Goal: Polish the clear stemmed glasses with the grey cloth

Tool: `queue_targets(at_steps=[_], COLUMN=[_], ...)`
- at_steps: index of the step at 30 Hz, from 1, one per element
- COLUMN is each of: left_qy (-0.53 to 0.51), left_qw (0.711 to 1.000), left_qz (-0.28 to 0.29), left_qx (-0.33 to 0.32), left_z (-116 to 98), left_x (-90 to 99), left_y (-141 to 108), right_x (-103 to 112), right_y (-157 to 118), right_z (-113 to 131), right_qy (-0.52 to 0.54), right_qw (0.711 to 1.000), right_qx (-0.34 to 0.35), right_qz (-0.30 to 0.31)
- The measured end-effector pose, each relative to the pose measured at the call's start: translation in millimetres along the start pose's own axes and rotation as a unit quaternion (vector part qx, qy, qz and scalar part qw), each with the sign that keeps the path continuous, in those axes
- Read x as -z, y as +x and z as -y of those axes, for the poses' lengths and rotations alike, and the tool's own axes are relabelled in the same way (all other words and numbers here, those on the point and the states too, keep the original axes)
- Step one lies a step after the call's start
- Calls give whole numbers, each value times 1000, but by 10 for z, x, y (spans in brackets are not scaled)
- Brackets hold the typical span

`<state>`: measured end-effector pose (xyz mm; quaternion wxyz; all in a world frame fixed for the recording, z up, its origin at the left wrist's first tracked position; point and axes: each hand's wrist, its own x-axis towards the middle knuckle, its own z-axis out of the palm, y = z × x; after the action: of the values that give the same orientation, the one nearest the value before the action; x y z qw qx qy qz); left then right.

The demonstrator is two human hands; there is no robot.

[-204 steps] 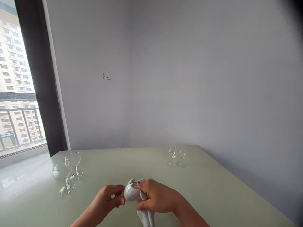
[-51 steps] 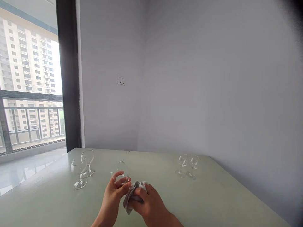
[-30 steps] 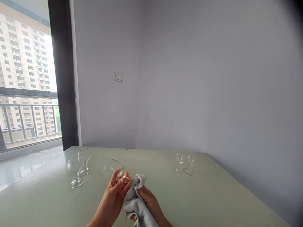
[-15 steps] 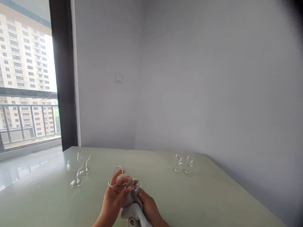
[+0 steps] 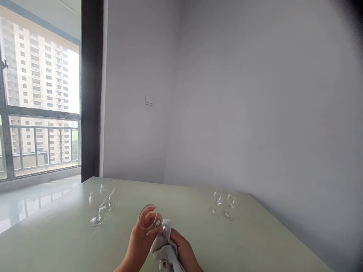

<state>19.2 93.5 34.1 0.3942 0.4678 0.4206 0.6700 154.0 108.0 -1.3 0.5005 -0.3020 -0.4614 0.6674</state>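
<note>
The glass (image 5: 154, 220) is tilted over the table (image 5: 255, 241), rim towards you; your left hand (image 5: 141, 237) cups its bowl, presumably for steadiness. Your right hand (image 5: 183, 249) holds the cloth (image 5: 167, 252) at its foot, likely to cover that end. The left pair (image 5: 98, 208) and right pair (image 5: 217, 200) stand well apart, apparently clear of your hands.

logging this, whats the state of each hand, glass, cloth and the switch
held glass: tilted, rim toward camera
left hand: closed around held glass
gray cloth: bunched, by held glass's foot
right hand: gripping gray cloth
front left glass: upright on table
rear left glass: upright
inner right glass: upright
outer right glass: upright
wall switch: position too small to tell
</note>
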Motion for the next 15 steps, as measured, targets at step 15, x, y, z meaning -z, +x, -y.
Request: queue_targets(at_steps=[15], left_qy=[123], left_qw=[987], left_qz=[14], left_qx=[-101], left_z=[446], left_x=[152], left_y=[138], right_x=[274], right_y=[151], right_z=[64], right_qy=[-32], right_qw=[984], right_qx=[6], right_qz=[-176])
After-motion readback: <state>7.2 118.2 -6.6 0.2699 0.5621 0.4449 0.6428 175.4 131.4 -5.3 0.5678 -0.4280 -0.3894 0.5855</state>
